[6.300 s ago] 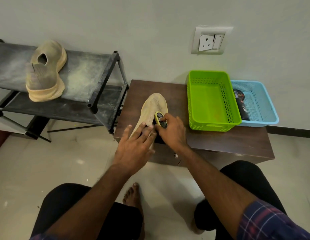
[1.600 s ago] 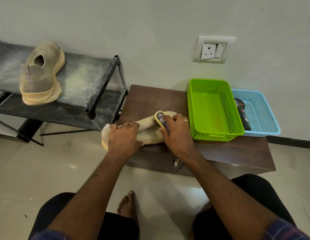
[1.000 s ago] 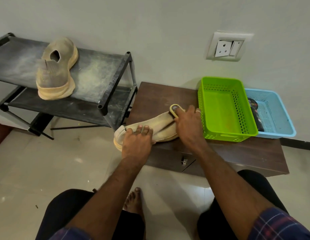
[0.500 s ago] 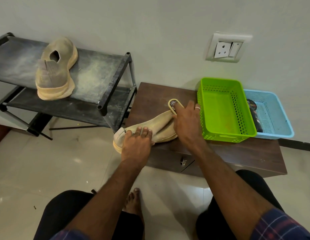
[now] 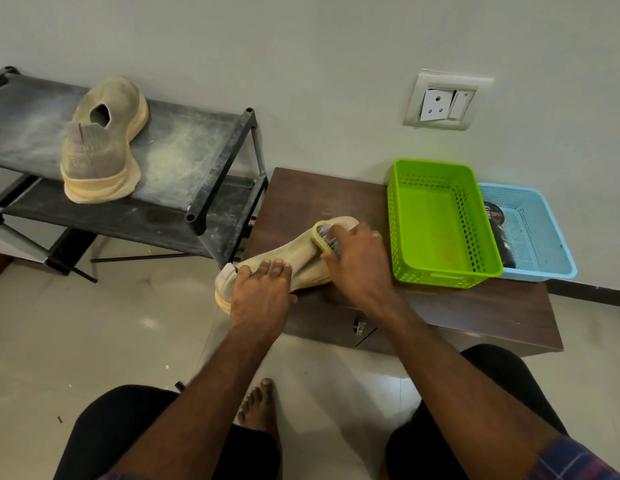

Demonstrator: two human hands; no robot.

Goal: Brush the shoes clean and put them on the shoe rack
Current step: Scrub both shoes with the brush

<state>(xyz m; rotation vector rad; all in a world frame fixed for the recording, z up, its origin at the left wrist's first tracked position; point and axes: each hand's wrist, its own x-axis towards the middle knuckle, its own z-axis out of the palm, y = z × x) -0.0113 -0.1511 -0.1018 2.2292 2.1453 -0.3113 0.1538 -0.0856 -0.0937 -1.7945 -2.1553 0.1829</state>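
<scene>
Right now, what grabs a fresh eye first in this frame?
The two hands at centre: the left hand presses down on a tan shoe lying on the brown table, while the right hand holds a yellow-rimmed brush against it. Next, the bright green basket on the table's right, and the matching shoe on the dusty black shoe rack at left.

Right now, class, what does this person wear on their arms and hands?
Both forearms are bare. The right hand wears a pale ring on one finger; the left hand shows no ring. A dark blue plaid sleeve with thin reddish lines shows at the right arm's upper end.
</scene>
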